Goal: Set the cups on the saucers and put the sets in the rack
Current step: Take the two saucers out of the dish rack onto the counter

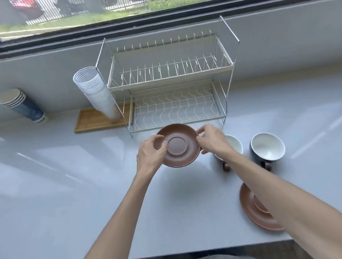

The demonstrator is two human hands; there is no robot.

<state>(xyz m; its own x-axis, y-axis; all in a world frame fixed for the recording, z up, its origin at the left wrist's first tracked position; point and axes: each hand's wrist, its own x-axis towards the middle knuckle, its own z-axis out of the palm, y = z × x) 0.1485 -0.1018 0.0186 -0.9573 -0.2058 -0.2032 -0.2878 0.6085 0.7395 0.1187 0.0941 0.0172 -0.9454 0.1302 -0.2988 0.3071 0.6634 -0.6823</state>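
Note:
A brown saucer hangs above the counter just in front of the two-tier wire rack. My left hand grips its left rim and my right hand pinches its right rim. Two dark cups with white insides stand to the right: one partly hidden behind my right wrist, the other in full view. A second brown saucer lies on the counter at the near right, partly under my right forearm. Both rack tiers hold nothing.
A tilted stack of white paper cups stands on a wooden tray left of the rack. Stacked blue paper cups lie at the far left. A window ledge runs behind the rack. The counter's front edge is near me.

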